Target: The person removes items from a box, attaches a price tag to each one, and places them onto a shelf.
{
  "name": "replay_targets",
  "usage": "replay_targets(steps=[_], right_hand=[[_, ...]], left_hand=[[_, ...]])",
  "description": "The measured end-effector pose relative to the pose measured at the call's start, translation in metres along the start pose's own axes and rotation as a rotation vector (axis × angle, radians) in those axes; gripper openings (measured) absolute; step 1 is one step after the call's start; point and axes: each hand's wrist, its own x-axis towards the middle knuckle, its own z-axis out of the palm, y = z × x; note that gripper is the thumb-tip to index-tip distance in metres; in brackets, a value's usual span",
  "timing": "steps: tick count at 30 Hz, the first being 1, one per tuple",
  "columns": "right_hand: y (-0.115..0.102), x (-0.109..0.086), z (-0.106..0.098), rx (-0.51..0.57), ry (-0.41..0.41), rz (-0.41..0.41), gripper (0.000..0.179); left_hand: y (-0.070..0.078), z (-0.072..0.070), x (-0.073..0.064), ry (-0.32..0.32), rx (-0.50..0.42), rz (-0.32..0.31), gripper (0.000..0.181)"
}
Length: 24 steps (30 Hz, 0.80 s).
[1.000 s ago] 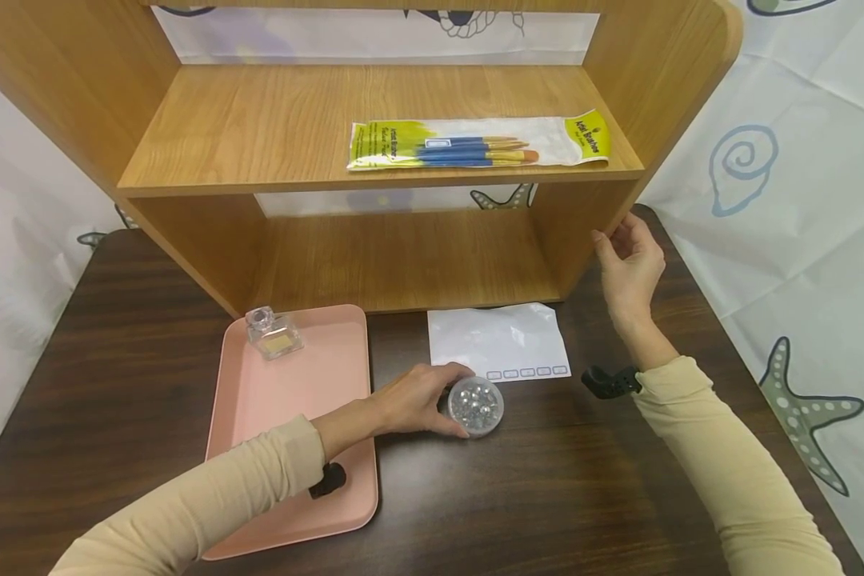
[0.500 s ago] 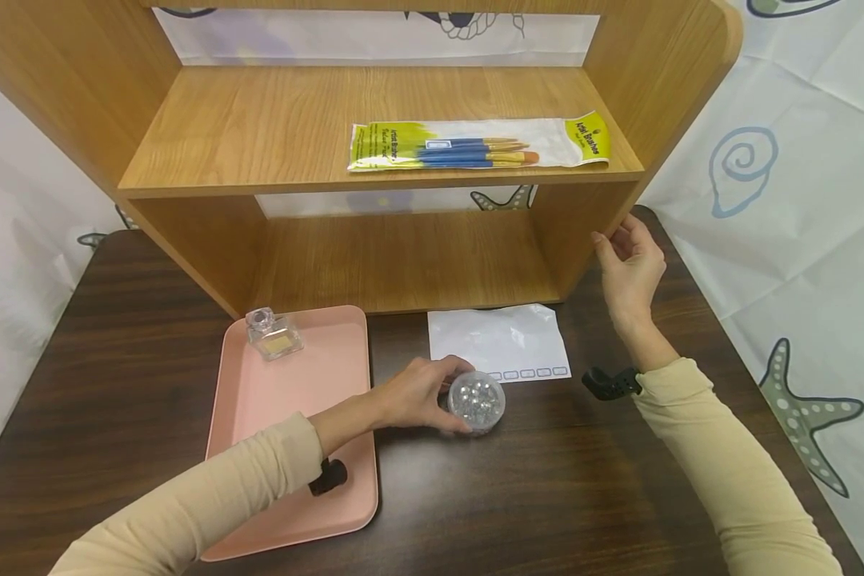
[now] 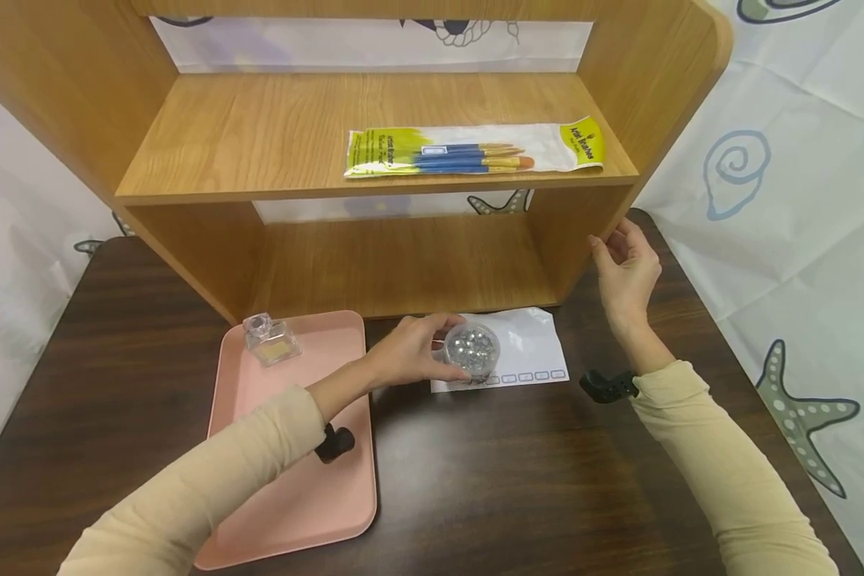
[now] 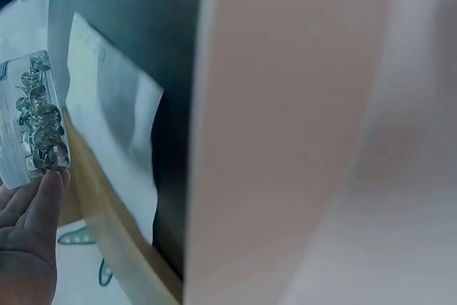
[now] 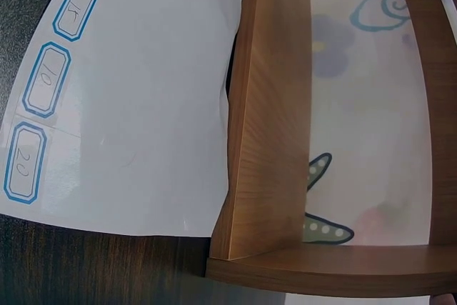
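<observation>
My left hand grips a round clear tub of thumbtacks by its side, thumb and fingers around it. The tub is above the white paper sheet in the head view. In the left wrist view, silvery tacks show through the wall of the tub, with fingertips under it. My right hand holds the front edge of the right side panel of the wooden shelf. In the right wrist view only a bit of that hand shows at the bottom right corner.
A pink tray lies at the left, with a small glass bottle in its far corner. A packet of artist brushes lies on the upper shelf. The white sheet has a row of blue-framed labels along its near edge.
The left hand has lifted the tub of thumbtacks and carried it forward over the sheet, toward the shelf. My right hand keeps its place at the side panel.
</observation>
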Motion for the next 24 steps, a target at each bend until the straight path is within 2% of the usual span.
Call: replay_targets(steps=[9,24], right_hand=[[0.0,-0.001,-0.001,0.035,-0.005,-0.017,0.033],[0.001,-0.003,-0.001,0.027,0.008,-0.051,0.031]], left_hand=[[-0.009,-0.016,0.026,0.057,0.002,-0.047,0.068],[-0.025,-0.026,0.052,0.047,0.001,-0.128,0.071]])
